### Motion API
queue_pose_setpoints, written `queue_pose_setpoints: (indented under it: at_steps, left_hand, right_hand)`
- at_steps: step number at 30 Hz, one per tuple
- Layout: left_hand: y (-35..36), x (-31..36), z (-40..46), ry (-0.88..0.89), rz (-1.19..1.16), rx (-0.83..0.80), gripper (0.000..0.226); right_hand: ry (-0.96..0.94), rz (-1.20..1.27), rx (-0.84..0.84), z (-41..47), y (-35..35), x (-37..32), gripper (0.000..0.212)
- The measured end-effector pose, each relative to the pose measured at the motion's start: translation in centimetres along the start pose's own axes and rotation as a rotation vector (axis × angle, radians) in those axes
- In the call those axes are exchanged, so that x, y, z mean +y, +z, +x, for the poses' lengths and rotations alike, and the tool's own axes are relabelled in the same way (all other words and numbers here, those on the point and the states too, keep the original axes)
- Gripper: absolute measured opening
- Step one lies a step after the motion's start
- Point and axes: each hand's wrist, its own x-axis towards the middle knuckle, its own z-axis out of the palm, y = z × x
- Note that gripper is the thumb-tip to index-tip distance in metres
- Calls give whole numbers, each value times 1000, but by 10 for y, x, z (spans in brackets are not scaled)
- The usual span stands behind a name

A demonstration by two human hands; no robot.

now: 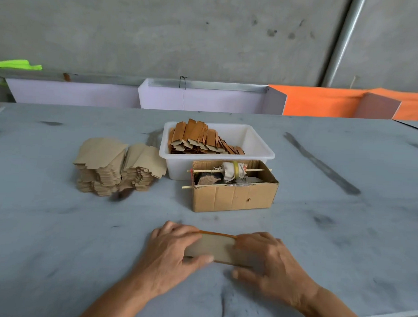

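- Cardboard piece (214,247): flat, tan face up, orange strip along its far edge. It lies on the table (58,224) between the two hands.
- Left hand (169,254): fingers (177,228) bent over the piece's left end, thumb pressed on the near edge; it pinches the piece.
- Right hand (268,264): fingers (255,238) bent over the right end, thumb low at the near side; thumb contact blurred.
- Cardboard box (235,197): just beyond the fingers, open top, a thin stick (255,170) with a cloth roll laid across it.
- White tub (251,138): behind the box and touching it, with orange-faced pieces (199,139) leaning inside.
- Stack of tan blanks (117,164): beyond and left of the left fingers, just beside the tub.
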Motion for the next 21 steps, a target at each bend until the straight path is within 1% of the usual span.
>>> queue_pose_setpoints:
  at_steps: [1,2,4,6,7,10,14,16,17,19,21]
  left_hand:
    - [1,1,0,14,-15,2,77]
    - [0,3,1,25,-30,7,71]
    - [1,5,5,-8,-70,11,58]
    - [-1,9,9,-96,-172,15,62]
    - [-2,10,11,-151,-248,19,65]
    - [-6,14,15,-326,-500,31,69]
    - [-10,21,14,-489,-886,34,60]
    - [-11,23,12,-517,-1096,18,54]
    - [-12,24,11,-515,-1152,10,51]
    - [-13,28,10,-494,-1216,6,40]
    - [-12,32,11,-520,-1265,55,25]
  right_hand:
    - [-26,-52,-9,-1,2,-1,31]
    - [-28,-70,-7,0,3,-2,25]
    - [14,18,34,3,4,-1,16]
    - [68,157,79,4,4,2,9]
    - [83,232,107,3,3,3,8]
    - [94,437,146,-2,1,4,15]
    - [124,637,164,-4,-3,5,17]
    - [138,702,186,-4,-4,4,17]
    - [147,727,195,-3,-5,3,18]
    - [165,767,218,-2,-7,2,18]
    - [178,783,236,1,-9,0,14]
